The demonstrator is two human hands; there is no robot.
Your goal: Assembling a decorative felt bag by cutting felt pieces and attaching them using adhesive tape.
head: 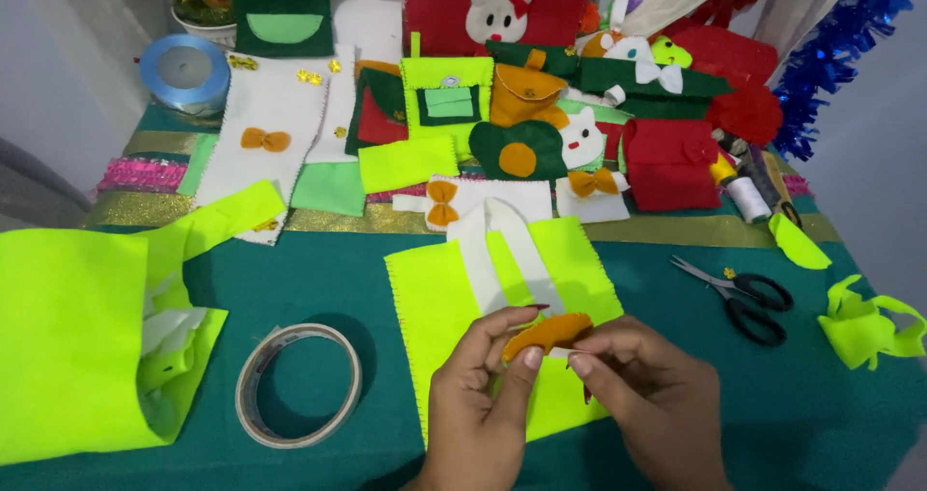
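Over the neon felt bag [435, 308], both hands, left [478, 394] and right [647, 394], pinch 1 orange felt piece [547, 335] between fingertips, held just above it for alignment; tape ring [297, 383] and scissors [744, 298] near on tabletop [811, 414]

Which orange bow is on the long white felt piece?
The orange bow at the far left, on the long white felt strip. The other two bows sit on small white pieces further right.

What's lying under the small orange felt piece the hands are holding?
Under the orange felt piece lies a neon yellow felt panel with white straps, on the green tablecloth. The left hand and right hand cover the panel's lower edge.
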